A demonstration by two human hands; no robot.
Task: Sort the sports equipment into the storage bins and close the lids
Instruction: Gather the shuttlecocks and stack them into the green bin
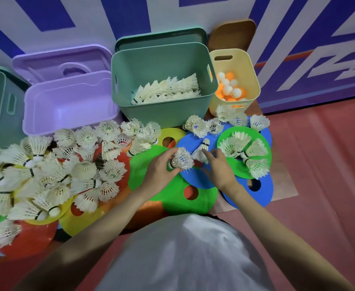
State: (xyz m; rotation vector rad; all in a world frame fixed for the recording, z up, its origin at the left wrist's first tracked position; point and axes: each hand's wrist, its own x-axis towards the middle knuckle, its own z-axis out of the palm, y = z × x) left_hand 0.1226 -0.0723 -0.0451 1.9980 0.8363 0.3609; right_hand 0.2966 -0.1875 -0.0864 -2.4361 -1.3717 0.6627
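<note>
From the head camera I look down on a floor strewn with white feathered shuttlecocks (46, 175) lying over flat plastic disc markers in blue (191, 179), green, yellow and orange. My left hand (158, 172) grips one white feathered shuttlecock (182, 159) by its cork end, fingers curled round it. My right hand (219, 166) pinches the skirt of a second shuttlecock with a dark band under its cork (203, 149), which stands tilted over the blue disc. The hands sit close together, each clamped on its own shuttlecock.

Behind them stands the open teal plastic bin (162, 114), a layer of shuttlecocks already in its bottom, with its teal lid (162, 37) propped behind against the wall. To its right the small cream plastic bin (250, 80) holds white and orange table-tennis balls (230, 87). To its left the lilac plastic bin (67, 118) is open and holds nothing I can see, its lilac lid (61, 59) leaning behind it.

I judge the step in hand to be gathering shuttlecocks for the teal bin; most are not yet sorted, and no lid is on. The next move calls for lifting both clear and carrying them forward over the teal rim without crushing feathers.

Some corks show small round green labels; I cannot read them. The wall's large blue shapes spell nothing legible.
</note>
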